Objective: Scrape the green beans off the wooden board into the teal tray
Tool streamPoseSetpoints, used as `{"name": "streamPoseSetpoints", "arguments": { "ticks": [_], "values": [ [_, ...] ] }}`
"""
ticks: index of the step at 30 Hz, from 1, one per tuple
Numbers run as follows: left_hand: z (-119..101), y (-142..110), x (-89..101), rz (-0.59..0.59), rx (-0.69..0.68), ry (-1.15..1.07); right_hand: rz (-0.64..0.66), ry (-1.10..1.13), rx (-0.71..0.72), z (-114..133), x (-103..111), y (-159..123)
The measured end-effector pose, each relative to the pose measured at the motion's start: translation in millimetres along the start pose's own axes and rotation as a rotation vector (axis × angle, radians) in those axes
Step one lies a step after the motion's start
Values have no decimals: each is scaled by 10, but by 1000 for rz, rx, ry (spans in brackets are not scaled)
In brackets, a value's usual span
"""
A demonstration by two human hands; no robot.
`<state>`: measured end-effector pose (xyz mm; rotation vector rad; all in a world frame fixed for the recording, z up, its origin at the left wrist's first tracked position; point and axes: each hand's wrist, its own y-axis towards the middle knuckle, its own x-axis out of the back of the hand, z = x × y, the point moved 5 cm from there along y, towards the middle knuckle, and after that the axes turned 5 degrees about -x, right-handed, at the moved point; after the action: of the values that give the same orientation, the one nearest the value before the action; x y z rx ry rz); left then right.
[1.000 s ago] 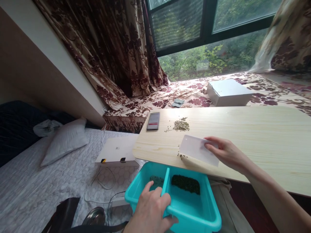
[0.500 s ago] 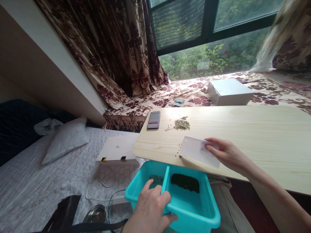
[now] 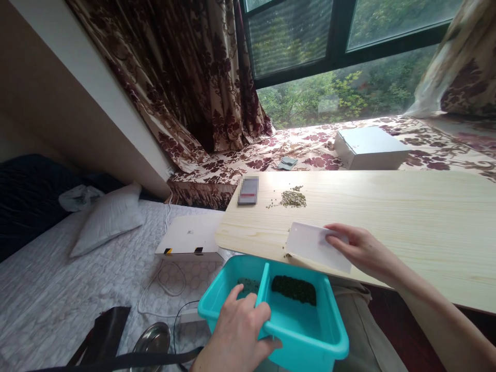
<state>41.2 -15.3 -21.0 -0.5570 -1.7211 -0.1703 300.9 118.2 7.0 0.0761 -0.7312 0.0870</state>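
My right hand pinches the right side of a thin, whitish translucent plastic sheet. The sheet is tilted over the front part of the wooden table, its left edge beside a few small greenish seeds. Just below the table edge sits a teal two-compartment bin. Its right compartment holds a dark green layer of seeds; a thinner scatter lies in the left one. My left hand is closed over the bin's near rim by the divider, fingers inside and thumb outside.
A loose pile of seeds lies farther back on the table, near a blurred flat dark item. Behind stands a white box on the window ledge. A white carton, cables and a metal bowl are on the bed.
The plastic sheet has shifted slightly left and toward the table's front edge, with the few seeds beside it. The bin has moved slightly left relative to the table, my left hand still on it.
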Motion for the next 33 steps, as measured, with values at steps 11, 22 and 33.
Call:
{"name": "streamPoseSetpoints", "arguments": {
  "ticks": [11,22,33],
  "values": [
    [41,-20,29,-35,17,-4,-28,8,24,54,-68,97],
    [55,3,42,40,68,-15,-24,14,13,77,-86,-6],
    [78,-7,-3,-36,51,-18,-54,4,52,106,-99,-91]
  ]
}}
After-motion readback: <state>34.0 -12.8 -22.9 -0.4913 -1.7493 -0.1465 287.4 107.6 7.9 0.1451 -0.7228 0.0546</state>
